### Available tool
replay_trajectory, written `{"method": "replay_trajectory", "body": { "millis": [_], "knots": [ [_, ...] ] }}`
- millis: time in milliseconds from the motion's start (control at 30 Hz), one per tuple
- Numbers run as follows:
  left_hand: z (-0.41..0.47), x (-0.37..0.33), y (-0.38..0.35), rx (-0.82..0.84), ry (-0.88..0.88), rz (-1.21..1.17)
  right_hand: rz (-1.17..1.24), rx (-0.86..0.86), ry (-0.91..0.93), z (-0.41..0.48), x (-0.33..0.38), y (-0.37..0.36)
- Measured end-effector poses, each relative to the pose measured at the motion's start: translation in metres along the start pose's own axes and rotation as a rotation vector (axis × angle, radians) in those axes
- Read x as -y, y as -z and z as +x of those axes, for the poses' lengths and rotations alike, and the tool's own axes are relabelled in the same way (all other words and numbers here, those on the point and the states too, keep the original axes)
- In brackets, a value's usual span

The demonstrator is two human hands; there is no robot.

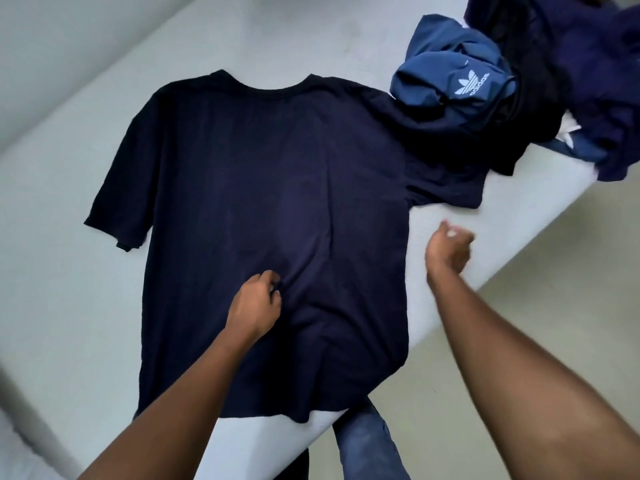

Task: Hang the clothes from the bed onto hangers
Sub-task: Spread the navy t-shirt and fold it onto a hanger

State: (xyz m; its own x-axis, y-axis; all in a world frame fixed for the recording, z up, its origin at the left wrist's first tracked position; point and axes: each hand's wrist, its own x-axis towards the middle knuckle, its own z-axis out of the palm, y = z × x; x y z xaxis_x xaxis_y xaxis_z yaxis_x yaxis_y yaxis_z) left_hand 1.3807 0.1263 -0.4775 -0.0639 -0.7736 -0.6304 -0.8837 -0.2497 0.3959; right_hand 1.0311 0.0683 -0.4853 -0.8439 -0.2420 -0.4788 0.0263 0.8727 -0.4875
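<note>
One navy T-shirt [277,174] flat on bed [69,161]; left hand [254,304] pinches fabric.

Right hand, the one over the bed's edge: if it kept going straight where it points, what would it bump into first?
Probably the sleeve of the dark t-shirt. The right hand points up the bed, with only bare sheet before that. Height is hard to judge.
</note>
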Motion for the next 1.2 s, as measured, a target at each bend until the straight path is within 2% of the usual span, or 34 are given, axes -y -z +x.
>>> {"method": "replay_trajectory", "body": {
  "millis": [67,167,200,333,400,533,600,633,733,867,900,967,1033,1133,1200],
  "knots": [
    [-0.01,0.017,0.001,-0.031,0.029,-0.012,-0.165,0.162,0.073,-0.025,-0.04,-0.012],
    [-0.024,0.048,0.006,-0.072,0.092,0.022,-0.27,0.32,0.185,-0.037,-0.065,-0.014],
    [-0.028,0.056,0.007,-0.077,0.101,0.037,-0.287,0.329,0.197,-0.033,-0.065,-0.01],
    [-0.039,0.079,0.01,-0.107,0.101,0.037,-0.22,0.123,0.13,-0.005,-0.066,0.013],
    [-0.042,0.088,0.012,-0.148,0.126,0.026,-0.2,0.186,0.126,-0.007,-0.07,0.017],
    [-0.042,0.108,0.025,-0.465,0.235,0.028,-0.238,0.354,0.161,-0.022,-0.085,0.023],
    [-0.035,0.12,0.035,-0.614,0.431,-0.025,-0.317,0.396,0.214,-0.023,-0.101,0.025],
    [-0.028,0.125,0.042,-0.635,0.531,-0.069,-0.334,0.406,0.228,-0.022,-0.107,0.027],
    [-0.011,0.155,0.051,-0.544,0.69,-0.234,-0.302,0.444,0.276,-0.022,-0.122,0.028],
    [-0.003,0.184,0.065,-0.403,0.564,-0.367,-0.2,0.574,0.264,-0.019,-0.132,0.032],
    [-0.005,0.191,0.069,-0.419,0.529,-0.398,-0.205,0.557,0.273,-0.017,-0.137,0.033],
    [-0.009,0.206,0.075,-0.517,0.513,-0.403,-0.188,0.405,0.282,-0.012,-0.148,0.035],
    [-0.02,0.212,0.076,-0.504,0.52,-0.461,-0.135,0.302,0.239,-0.017,-0.161,0.039],
    [-0.047,0.216,0.058,-0.252,0.494,-0.638,-0.082,0.437,0.17,-0.041,-0.18,0.049],
    [-0.073,0.219,0.045,-0.087,0.509,-0.644,-0.152,0.574,0.156,-0.059,-0.194,0.058]
  ]
}}
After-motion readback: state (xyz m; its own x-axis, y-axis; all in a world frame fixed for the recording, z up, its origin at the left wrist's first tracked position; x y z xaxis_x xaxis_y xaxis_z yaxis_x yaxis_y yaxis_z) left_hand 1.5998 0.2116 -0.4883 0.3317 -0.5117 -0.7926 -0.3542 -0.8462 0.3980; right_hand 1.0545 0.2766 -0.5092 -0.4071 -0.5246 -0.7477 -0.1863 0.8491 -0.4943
